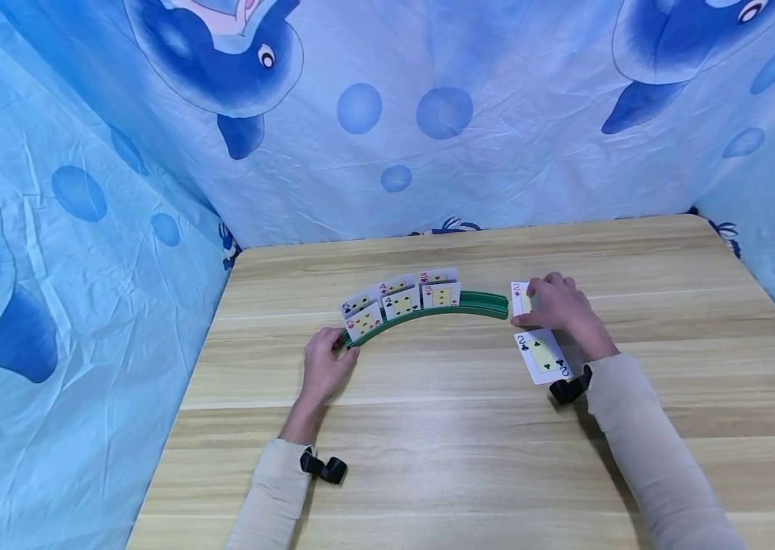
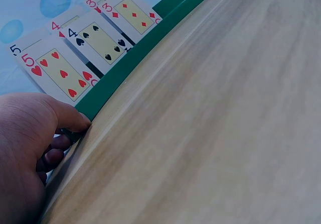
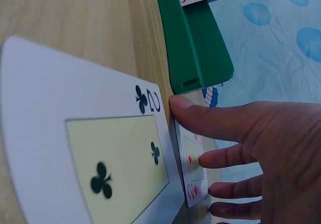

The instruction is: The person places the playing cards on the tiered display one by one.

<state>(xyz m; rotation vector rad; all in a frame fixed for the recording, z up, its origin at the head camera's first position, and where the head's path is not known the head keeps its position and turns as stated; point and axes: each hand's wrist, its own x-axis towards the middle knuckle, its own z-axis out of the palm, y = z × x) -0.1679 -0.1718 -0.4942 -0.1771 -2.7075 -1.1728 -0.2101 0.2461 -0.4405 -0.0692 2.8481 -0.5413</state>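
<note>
A curved green card holder (image 1: pixel 483 303) lies on the table with two rows of playing cards standing in its left and middle parts. The front row shows the five of hearts (image 2: pixel 62 76), four of spades (image 2: pixel 98 38) and three of diamonds (image 2: pixel 131 14). My left hand (image 1: pixel 325 365) grips the holder's left end between thumb and fingers. Beyond its right end lies the two of diamonds (image 3: pixel 189 158), partly covered by my right hand (image 1: pixel 560 305). That hand's thumb and fingers are spread across the card, fingertips at its edges. The two of clubs (image 1: pixel 544 357) lies face up nearer me, below the hand.
The wooden table (image 1: pixel 428 458) meets a blue cloth backdrop (image 1: pixel 387 183) printed with dolphins along its far edge. Bare green slots show at the holder's right end. A black wrist strap (image 1: pixel 569 388) sits close beside the two of clubs.
</note>
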